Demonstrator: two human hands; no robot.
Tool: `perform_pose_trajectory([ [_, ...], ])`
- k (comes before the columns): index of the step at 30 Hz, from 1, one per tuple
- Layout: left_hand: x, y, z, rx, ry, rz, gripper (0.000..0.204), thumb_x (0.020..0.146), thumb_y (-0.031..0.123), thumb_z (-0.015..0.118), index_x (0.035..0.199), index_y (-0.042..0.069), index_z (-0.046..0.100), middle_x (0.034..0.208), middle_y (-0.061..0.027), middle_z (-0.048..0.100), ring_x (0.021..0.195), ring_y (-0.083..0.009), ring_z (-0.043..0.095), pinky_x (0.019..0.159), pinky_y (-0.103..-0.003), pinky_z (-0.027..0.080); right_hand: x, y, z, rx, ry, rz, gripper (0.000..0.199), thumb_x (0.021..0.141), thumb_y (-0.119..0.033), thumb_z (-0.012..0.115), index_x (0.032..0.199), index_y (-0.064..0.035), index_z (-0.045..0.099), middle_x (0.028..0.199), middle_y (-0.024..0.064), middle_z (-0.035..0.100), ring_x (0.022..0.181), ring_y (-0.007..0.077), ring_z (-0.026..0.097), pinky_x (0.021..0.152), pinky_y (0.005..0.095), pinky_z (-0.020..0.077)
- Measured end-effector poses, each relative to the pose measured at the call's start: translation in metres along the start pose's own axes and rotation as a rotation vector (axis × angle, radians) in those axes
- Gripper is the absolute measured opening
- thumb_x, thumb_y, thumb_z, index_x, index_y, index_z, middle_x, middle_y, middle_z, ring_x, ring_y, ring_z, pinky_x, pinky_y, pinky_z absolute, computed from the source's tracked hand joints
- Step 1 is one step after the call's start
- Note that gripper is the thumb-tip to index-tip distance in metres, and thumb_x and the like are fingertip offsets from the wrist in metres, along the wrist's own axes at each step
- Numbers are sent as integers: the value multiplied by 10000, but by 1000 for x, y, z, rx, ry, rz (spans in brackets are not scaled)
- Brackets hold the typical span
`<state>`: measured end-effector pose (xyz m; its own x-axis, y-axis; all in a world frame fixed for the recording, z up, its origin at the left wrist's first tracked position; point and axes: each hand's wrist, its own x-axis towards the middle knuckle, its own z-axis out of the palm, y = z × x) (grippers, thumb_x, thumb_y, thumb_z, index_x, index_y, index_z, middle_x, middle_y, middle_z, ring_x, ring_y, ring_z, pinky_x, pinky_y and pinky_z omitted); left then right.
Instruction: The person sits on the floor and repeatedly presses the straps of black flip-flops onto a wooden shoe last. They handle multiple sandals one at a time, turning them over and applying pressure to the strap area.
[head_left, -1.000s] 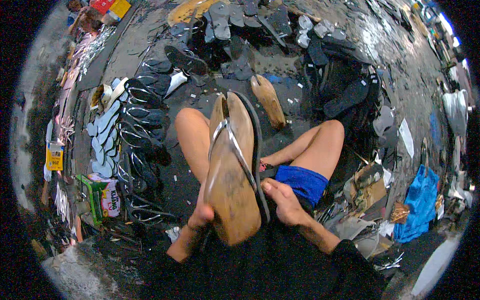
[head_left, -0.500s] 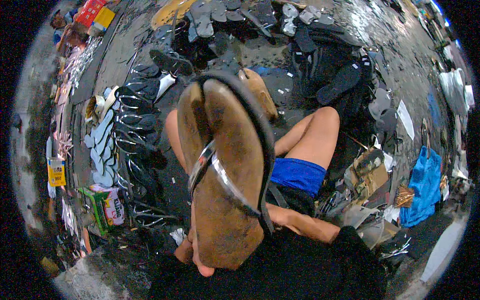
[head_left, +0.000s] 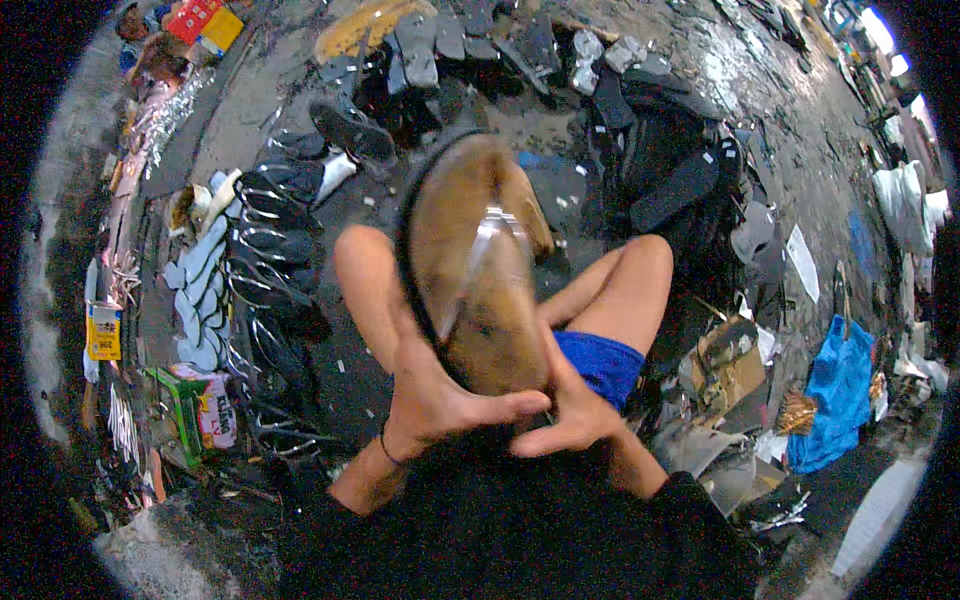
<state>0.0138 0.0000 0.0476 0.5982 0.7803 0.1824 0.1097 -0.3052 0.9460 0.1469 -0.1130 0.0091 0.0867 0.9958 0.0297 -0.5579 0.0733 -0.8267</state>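
Note:
Between my hands is a brown shoe last (head_left: 460,250) with a split toe, its far end tilted up. Silver straps (head_left: 485,235) form a V over it, and a dark sole edge runs along its left side. My left hand (head_left: 435,395) wraps the near left side of the heel end, thumb stretched across the bottom. On the other side, my right hand (head_left: 578,405) grips the heel end, its thumb toward the left one. Some fingers are hidden behind the last. Behind its right edge lies a second tan last (head_left: 528,208), partly covered.
Rows of black sandals with silver straps (head_left: 270,240) and pale grey-blue soles (head_left: 203,300) lie at left. Black sheet pieces (head_left: 680,185) are piled at far right. A blue bag (head_left: 835,390) sits right, a green and white box (head_left: 200,410) left. My bent legs frame the middle.
The last has turned, tipping its toe from left to right, and dropped away from my view. Both hands now show around its heel end; before, they were mostly hidden.

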Motion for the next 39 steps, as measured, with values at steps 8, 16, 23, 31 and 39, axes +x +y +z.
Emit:
perform_pose_trajectory([
  [8, 8, 19, -20, 126, -331, -595, 287, 1007, 292, 571, 934, 40, 686, 933, -138, 678, 900, -191, 629, 803, -350, 485, -55, -5, -14, 673, 406, 190, 1062, 663, -404, 723, 1499, 45, 247, 1475, 292, 389, 1269, 415, 497, 1051, 502, 450],
  [16, -71, 9, 11, -542, -512, -554, 296, 1065, 239, 444, 879, 19, 514, 737, 14, 412, 707, -95, 396, 637, -288, 387, -101, -35, 1, 453, 501, 322, 1010, 685, -334, 733, 1496, 30, 254, 1465, 266, 398, 1277, 394, 491, 1059, 494, 436],
  [23, -87, 3, -13, -638, -529, -776, 333, 1048, 234, 485, 769, 52, 498, 720, 56, 401, 675, -50, 342, 593, -259, 325, -113, -30, -2, 294, 480, 343, 960, 704, -273, 745, 1488, 19, 274, 1448, 235, 416, 1269, 365, 496, 1053, 478, 432],
  [31, -62, -31, 28, -1083, -536, -698, 579, 1000, 450, 543, 1379, 21, 457, 1380, -82, 469, 1280, -190, 433, 1077, -341, 348, -79, -34, -8, -57, 392, 384, 907, 726, -203, 758, 1478, 7, 296, 1429, 200, 437, 1261, 332, 502, 1046, 459, 427],
  [39, -52, -63, -24, -274, -239, -398, 655, 881, 93, 684, 1451, -40, 389, 1346, -160, 545, 1236, -223, 527, 1076, -337, 389, 9, 23, -33, -324, 291, 434, 895, 715, -150, 838, 1430, 38, 334, 1348, 142, 534, 1230, 265, 526, 1078, 393, 396],
])
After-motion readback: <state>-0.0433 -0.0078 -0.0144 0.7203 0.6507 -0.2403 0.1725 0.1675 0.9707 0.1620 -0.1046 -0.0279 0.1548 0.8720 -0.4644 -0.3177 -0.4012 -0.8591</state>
